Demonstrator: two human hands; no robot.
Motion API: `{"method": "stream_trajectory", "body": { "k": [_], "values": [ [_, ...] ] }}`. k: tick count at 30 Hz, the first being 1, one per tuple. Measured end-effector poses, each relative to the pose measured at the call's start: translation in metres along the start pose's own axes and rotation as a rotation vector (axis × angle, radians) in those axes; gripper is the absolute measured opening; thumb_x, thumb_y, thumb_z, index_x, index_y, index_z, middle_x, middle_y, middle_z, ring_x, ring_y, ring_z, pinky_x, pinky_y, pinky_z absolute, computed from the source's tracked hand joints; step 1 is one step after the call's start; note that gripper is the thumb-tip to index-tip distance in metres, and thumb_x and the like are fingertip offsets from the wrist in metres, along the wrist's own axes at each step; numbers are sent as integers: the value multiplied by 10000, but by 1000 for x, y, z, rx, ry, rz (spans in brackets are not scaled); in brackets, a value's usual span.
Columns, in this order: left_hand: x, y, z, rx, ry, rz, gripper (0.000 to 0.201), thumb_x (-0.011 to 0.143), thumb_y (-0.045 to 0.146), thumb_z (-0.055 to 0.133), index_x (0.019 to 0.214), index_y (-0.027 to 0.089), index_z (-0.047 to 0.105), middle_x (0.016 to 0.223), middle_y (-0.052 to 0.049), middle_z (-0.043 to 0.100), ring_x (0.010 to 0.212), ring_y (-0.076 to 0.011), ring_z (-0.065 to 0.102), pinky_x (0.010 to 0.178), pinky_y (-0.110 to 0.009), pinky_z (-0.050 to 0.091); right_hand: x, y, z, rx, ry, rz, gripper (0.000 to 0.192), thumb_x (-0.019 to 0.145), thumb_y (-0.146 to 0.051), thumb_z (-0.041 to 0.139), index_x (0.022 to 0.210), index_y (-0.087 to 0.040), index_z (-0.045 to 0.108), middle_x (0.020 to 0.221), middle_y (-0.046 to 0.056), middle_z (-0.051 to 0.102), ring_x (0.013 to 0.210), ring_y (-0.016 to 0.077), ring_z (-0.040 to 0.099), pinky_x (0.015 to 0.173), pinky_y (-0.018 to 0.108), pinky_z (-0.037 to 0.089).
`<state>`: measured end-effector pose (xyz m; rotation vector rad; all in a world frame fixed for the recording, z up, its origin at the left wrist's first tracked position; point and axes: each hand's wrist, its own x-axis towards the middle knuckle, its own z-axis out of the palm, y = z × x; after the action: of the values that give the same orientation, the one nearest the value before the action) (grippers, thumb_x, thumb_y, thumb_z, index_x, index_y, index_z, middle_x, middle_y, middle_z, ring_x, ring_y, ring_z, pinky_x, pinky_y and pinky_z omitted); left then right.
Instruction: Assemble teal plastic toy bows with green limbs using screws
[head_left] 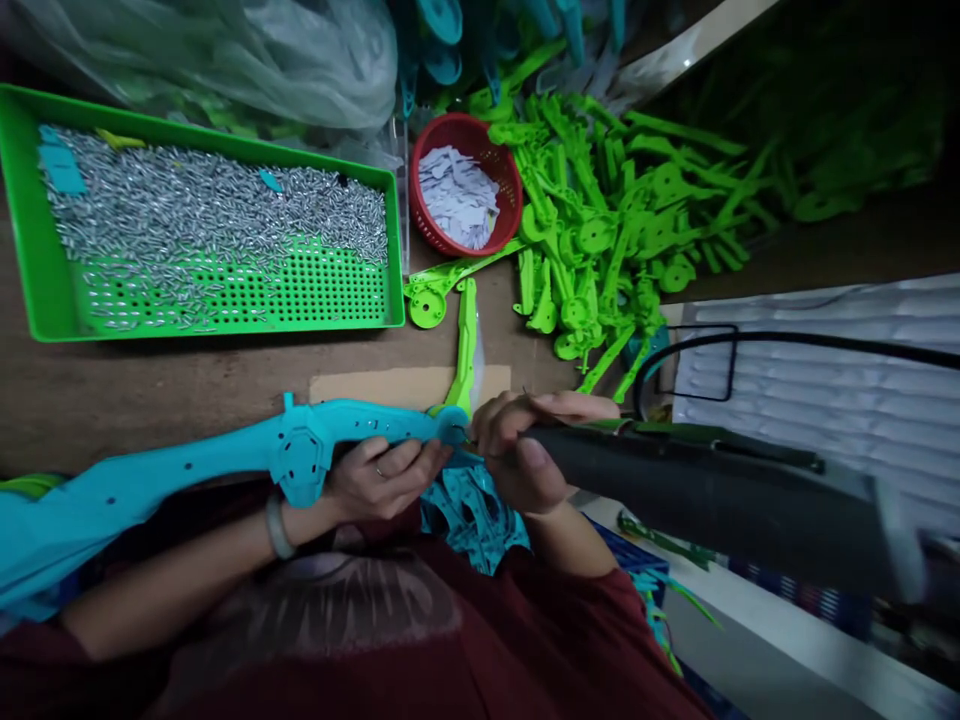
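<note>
Two hands at work near the table edge: left hand [382, 478] closed under the end of a long blue part [225, 462], held level across the lap, a green tray [30, 250] of metal pins beyond it. Right hand [525, 450] wrapped round a dark tool [712, 485], its tip seemingly touching the blue part's end, though blurred; further right, a red basket [501, 170] and a green pile [622, 215].

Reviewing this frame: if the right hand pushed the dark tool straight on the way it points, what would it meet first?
Probably the end of the blue plastic part held by the left hand; the right hand aims the dark tool there, seemingly touching already.
</note>
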<state>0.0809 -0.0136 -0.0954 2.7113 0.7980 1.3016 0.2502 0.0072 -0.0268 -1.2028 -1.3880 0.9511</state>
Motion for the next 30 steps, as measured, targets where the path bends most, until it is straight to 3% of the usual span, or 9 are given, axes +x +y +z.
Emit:
{"method": "stream_trajectory", "body": {
  "k": [2, 4, 8, 14, 16, 18, 23, 26, 30],
  "values": [
    [1, -1, -1, -21, -9, 2, 153, 925, 187, 628, 1028, 182, 740, 1053, -44, 739, 962, -152, 596, 704, -292, 375, 0, 1, 0, 32, -58, -70, 276, 890, -419, 523, 679, -246, 488, 505, -43, 425, 461, 139, 483, 441, 275, 459],
    [1, -1, -1, -30, -22, -6, 156, 933, 184, 614, 1027, 173, 738, 1041, -44, 739, 959, -148, 597, 707, -293, 380, 4, -1, 1, 85, -96, -143, 104, 895, -356, 554, 853, -261, 548, 503, -71, 428, 425, 118, 468, 420, 241, 444],
    [1, 0, 1, -39, 3, -19, 161, 943, 164, 591, 994, 191, 741, 997, -12, 743, 937, -135, 593, 699, -300, 380, 14, -3, -3, 141, -222, -250, 302, 891, -291, 604, 1184, -296, 531, 504, -108, 452, 375, 98, 491, 425, 219, 491],
    [-3, 4, 3, -56, 6, -25, 163, 952, 161, 562, 964, 173, 723, 1009, -28, 728, 938, -141, 624, 670, -303, 382, 23, -10, -7, 190, -452, -287, 148, 868, -237, 627, 1008, -252, 582, 528, -71, 517, 404, 116, 532, 417, 240, 476],
    [-2, 4, 4, -72, -14, -37, 158, 950, 156, 558, 991, 173, 709, 1029, -35, 725, 988, -153, 636, 717, -300, 420, 33, -17, -5, 233, -517, -268, 192, 874, -274, 614, 1062, -248, 589, 497, -87, 487, 363, 104, 498, 365, 222, 437],
    [1, 4, 5, -82, -73, -44, 145, 952, 173, 558, 1010, 175, 691, 1112, -51, 716, 1108, -187, 621, 814, -313, 464, 52, -22, 3, 248, -472, -246, 278, 885, -333, 597, 1154, -273, 559, 476, -108, 449, 335, 98, 468, 347, 219, 433],
    [9, 3, 5, -7, -163, 29, 133, 953, 250, 575, 975, 152, 662, 1215, -98, 679, 1224, -272, 587, 883, -348, 501, 115, -4, 58, 102, 15, -369, 271, 875, -502, 577, 1058, -341, 459, 501, -109, 368, 374, 115, 422, 396, 256, 431],
    [6, 2, 2, 26, -181, 43, 156, 952, 233, 569, 1054, 170, 667, 1189, -75, 684, 1216, -264, 595, 871, -335, 510, 136, 20, 86, 81, 0, -285, 276, 877, -521, 554, 1034, -312, 467, 538, -88, 380, 409, 124, 439, 422, 272, 427],
    [3, 1, 0, 75, -184, 22, 259, 961, 194, 525, 1184, 181, 656, 1213, -72, 679, 1201, -210, 590, 867, -303, 521, 137, 38, 91, 150, -47, -239, 198, 863, -419, 590, 981, -289, 498, 544, -90, 394, 415, 113, 449, 440, 262, 431]
  ]
}}
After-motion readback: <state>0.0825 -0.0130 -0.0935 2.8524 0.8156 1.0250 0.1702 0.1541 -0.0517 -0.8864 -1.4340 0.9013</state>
